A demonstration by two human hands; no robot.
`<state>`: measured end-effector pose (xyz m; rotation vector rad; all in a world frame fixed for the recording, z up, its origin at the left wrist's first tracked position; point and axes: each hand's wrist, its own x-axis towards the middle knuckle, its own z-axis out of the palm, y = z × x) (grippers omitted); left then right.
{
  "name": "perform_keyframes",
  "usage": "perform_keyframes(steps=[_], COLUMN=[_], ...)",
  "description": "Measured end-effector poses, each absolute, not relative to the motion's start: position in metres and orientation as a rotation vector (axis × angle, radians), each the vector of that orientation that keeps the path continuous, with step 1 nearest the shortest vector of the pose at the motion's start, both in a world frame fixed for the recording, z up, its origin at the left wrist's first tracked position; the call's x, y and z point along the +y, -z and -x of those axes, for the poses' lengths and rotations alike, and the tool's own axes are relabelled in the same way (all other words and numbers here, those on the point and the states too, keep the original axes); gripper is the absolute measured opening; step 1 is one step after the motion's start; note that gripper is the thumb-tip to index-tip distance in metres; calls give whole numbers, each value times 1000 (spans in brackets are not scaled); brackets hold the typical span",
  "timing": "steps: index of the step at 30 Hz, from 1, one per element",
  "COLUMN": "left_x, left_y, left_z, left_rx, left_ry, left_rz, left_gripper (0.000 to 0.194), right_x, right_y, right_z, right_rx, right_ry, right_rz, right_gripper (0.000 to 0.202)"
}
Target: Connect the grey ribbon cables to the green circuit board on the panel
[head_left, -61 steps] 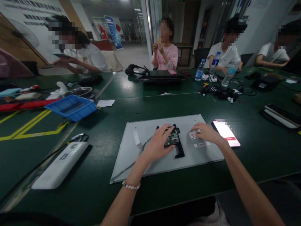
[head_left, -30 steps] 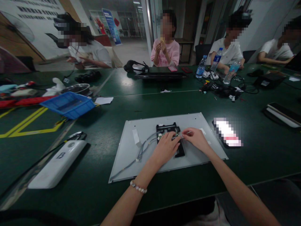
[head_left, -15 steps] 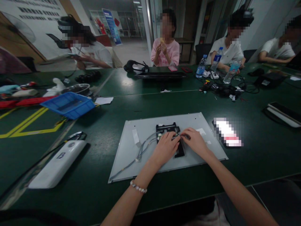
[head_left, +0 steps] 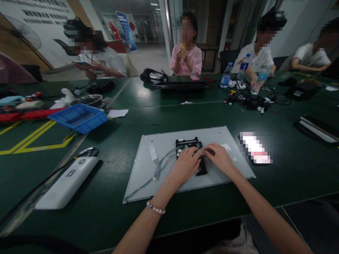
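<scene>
A flat grey metal panel (head_left: 143,158) lies on the table in front of me, with a black plastic frame (head_left: 202,169) on its middle. Thin grey cables (head_left: 159,169) run from the frame's left side to the panel's near left corner. My left hand (head_left: 186,164) lies over the frame with its fingers curled on it, covering much of it. At the frame's right edge, my right hand (head_left: 218,158) is closed in a pinch, its fingertips meeting those of the left. A small pale bit shows between the fingertips, too small to name.
A lit phone (head_left: 255,148) lies right of the panel, a white power bank (head_left: 67,183) with a cable to its left. Farther left stands a blue plastic tray (head_left: 79,118). Bottles (head_left: 261,81) and black cables are across the table, where several people sit.
Both hands stay at the frame's right edge, with only slight finger movement. The pale bit between the fingertips shows more now. The view has shifted a little.
</scene>
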<state>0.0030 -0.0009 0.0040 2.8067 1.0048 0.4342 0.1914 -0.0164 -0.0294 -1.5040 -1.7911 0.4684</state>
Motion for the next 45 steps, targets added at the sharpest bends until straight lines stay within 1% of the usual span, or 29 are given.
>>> perform_keyframes(steps=[6, 10, 16, 19, 25, 31, 36, 45], left_x=[-1, 7, 38, 49, 55, 62, 63, 67], left_y=[-7, -12, -32, -40, -38, -14, 2, 8], left_z=[-3, 6, 44, 67, 112, 146, 146, 146], left_rx=[1011, 1127, 1384, 1472, 1583, 1685, 1681, 1646], left_ry=[-497, -634, -912, -967, -925, -850, -779, -769], left_rz=[-2807, -2776, -2573, -2481, -2425, -2385, -2354, -2423], left_gripper=[33, 34, 29, 26, 26, 29, 30, 27], right_x=[-19, -19, -19, -20, -20, -22, -25, -25], right_y=[27, 25, 27, 28, 28, 25, 20, 16], right_z=[-193, -193, -193, -193, -193, -194, -197, -197], right_rx=[-1788, -1794, -1835, -1881, -1905, -1909, -1959, -1955], right_ry=[-463, -475, -484, -478, -506, -516, -557, -604], right_rz=[1492, 1481, 1471, 1457, 1438, 1439, 1422, 1382], right_gripper=[15, 17, 26, 29, 27, 22, 24, 24])
